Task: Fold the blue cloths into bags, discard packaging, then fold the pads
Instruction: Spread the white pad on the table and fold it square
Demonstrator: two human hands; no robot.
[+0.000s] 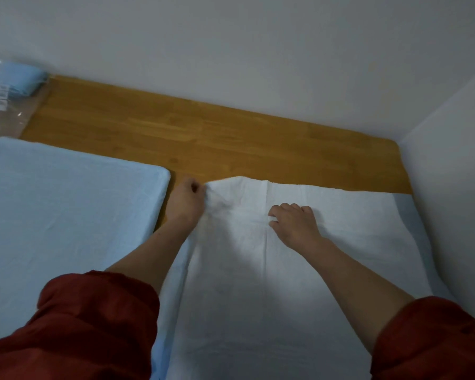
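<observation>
Folding of pads was in hand. The white pad (pixel 258 270) lay spread on the table (pixel 203 127). The left hand (pixel 187 200) pinched its far left corner. The right hand (pixel 294 223) lay curled on the centre crease, grip uncertain. Next, judged: carry the corner across squarely. The bagged blue cloth (pixel 14 78) was cut off at the far left, and the pad's near edge was hidden.

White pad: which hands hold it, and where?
The left hand grips the white pad at its far left corner. The right hand rests on it, fingers curled, by the centre crease; whether it pinches the pad cannot be told.
</observation>
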